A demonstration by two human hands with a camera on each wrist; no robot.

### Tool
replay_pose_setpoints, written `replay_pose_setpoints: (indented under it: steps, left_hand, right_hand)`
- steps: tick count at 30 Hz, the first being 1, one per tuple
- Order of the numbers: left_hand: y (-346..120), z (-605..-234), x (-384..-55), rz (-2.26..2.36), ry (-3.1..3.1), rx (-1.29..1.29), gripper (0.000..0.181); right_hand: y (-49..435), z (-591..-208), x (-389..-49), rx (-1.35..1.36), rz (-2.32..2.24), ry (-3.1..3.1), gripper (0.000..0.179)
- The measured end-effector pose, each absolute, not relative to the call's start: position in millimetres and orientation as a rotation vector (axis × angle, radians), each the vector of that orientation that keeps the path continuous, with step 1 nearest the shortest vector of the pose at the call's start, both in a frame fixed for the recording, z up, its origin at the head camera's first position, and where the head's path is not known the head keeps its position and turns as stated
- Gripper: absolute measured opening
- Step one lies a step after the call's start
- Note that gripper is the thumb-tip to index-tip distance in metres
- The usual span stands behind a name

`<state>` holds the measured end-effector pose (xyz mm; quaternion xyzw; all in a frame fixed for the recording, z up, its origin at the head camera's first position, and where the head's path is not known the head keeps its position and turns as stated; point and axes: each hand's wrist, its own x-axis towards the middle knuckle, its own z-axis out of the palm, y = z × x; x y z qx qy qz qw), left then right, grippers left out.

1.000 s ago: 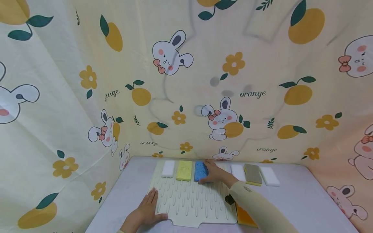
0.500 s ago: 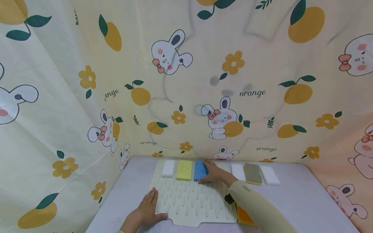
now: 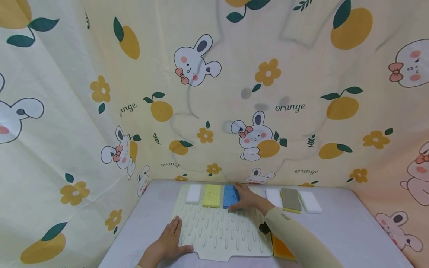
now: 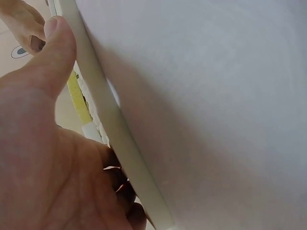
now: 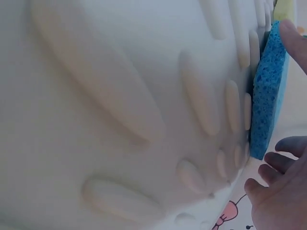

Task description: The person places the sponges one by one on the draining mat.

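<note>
A cream draining board [image 3: 214,238] with raised ribs lies on the table. My left hand [image 3: 169,240] rests at its near left corner, fingers straight along the left side and thumb by the front edge; the left wrist view shows this thumb [image 4: 60,52] against the rim. Towards the back of the board lies a blue sponge [image 3: 229,196]. My right hand [image 3: 247,199] spans this sponge, thumb at its near end and fingers at its far end. In the right wrist view the sponge [image 5: 268,91] lies flat on the ribs, between thumb and fingertips.
Left of the blue sponge, a yellow sponge [image 3: 211,196] and a white block [image 3: 193,194] lie on the board. To the right are white blocks [image 3: 310,203] and a grey-topped sponge [image 3: 291,200]. Something orange [image 3: 281,249] lies partly under my right forearm. A printed curtain [image 3: 214,93] hangs behind.
</note>
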<state>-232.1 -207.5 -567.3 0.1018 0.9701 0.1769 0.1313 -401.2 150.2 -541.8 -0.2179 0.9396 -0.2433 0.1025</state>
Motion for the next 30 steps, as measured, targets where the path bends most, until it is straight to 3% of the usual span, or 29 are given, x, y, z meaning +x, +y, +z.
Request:
replay_pose_setpoints:
  steps: [5, 12, 20, 30]
  left_hand:
    - [-206, -562, -233, 0.514, 2.822, 0.280, 0.126]
    - [-207, -571, -235, 0.540, 2.813, 0.301, 0.135]
    - [-205, -564, -232, 0.498, 2.841, 0.298, 0.124]
    - [-203, -561, -231, 0.485, 2.834, 0.292, 0.124]
  right_hand:
    - [155, -540, -401, -0.639, -0.728, 2.764, 0.126]
    - [163, -538, -397, -0.700, -0.732, 2.782, 0.124]
    - [178, -537, -394, -0.838, -0.685, 2.827, 0.120]
    - [206, -523, -374, -0.728, -0.767, 2.797, 0.116]
